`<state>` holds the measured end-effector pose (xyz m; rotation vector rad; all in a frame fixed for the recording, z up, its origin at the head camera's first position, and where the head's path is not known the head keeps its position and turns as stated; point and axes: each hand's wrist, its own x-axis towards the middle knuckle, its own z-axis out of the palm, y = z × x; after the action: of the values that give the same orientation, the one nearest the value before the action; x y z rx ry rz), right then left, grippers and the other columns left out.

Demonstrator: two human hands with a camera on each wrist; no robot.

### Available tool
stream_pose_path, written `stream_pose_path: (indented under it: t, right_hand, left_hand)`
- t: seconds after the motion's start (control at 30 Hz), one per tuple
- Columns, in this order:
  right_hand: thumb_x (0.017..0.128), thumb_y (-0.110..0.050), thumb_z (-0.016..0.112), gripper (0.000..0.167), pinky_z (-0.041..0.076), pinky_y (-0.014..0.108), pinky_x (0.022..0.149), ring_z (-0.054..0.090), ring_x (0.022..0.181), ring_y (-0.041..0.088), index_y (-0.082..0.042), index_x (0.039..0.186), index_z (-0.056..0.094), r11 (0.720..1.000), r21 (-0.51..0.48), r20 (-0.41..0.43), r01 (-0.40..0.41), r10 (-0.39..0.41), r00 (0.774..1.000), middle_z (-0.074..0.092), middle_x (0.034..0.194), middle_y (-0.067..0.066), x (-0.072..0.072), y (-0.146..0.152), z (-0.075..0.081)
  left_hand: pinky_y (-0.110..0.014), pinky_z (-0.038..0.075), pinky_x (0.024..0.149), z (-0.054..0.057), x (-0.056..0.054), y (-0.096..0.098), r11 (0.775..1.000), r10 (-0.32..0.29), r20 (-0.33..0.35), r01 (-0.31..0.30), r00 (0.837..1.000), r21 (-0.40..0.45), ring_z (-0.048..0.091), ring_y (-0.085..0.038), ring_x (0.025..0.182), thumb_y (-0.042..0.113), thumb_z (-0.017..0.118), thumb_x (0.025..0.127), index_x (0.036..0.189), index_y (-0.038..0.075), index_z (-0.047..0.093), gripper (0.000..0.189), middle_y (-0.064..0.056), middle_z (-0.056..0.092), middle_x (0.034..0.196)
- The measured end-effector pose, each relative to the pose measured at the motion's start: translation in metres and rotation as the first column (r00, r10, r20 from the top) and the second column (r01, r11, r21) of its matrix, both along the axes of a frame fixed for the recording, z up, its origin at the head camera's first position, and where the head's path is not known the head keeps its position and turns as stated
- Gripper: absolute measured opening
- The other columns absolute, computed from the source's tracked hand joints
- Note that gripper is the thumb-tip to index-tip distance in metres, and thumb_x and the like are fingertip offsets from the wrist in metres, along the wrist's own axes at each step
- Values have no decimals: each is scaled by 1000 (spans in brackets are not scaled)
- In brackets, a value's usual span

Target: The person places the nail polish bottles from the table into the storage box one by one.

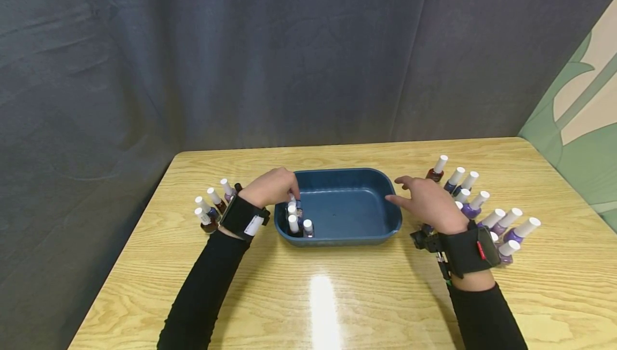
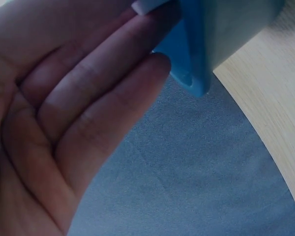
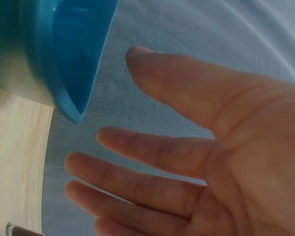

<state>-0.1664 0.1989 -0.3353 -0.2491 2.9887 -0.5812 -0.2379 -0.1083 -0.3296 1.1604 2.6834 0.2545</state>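
Note:
A blue plastic bin (image 1: 344, 242) sits mid-table with several white-capped nail polish bottles (image 1: 293, 225) standing in its left end. My left hand (image 1: 272, 187) reaches over the bin's left rim and pinches a nail polish bottle at the back of that group. In the left wrist view a white cap (image 2: 150, 5) shows at the fingers, and the rest of that bottle is hidden. By the bin's right rim, my right hand (image 1: 429, 203) hovers with nothing in it. Its fingers (image 3: 137, 179) are spread and straight in the right wrist view.
Several nail polish bottles (image 1: 525, 227) with purple, blue and red-brown polish stand on the right, partly behind the right hand and wrist. A smaller group (image 1: 213, 196) stands left of the bin beside the left wrist. A dark grey cloth (image 1: 299, 61) hangs behind the wooden table (image 1: 385, 296).

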Motion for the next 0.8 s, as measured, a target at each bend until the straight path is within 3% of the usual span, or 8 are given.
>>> stream_pose_path:
  t: [0.47, 0.63, 0.8]
  right_hand:
    - [87, -32, 61, 54, 39, 26, 45, 59, 58, 15, 6, 124, 51, 1000, 10, -2, -4, 4, 1000, 59, 114, 29, 0, 0, 0]
    - [87, -33, 61, 54, 45, 27, 50, 63, 65, 20, 6, 123, 52, 1000, 14, -6, -8, 8, 1000, 59, 113, 29, -1, 0, 0]
    - [87, -33, 61, 54, 43, 26, 49, 62, 62, 17, 7, 123, 51, 1000, 10, -2, -11, 11, 1000, 59, 113, 29, -1, 0, 0]
  left_hand:
    - [-29, 52, 80, 4, 2, -3, 999, 36, 28, -36, 999, 5, 65, -21, 90, -4, 63, 81, 96, 6, 72, 20, -8, 70, 97]
    - [-29, 53, 80, 7, 0, -4, 999, 44, 11, -44, 999, 11, 65, -22, 91, -11, 56, 80, 96, 4, 72, 27, -10, 70, 98]
    - [-28, 52, 80, 12, 2, -9, 998, 53, 11, -54, 999, 26, 66, -22, 91, -14, 52, 81, 97, 2, 72, 30, -11, 70, 98]
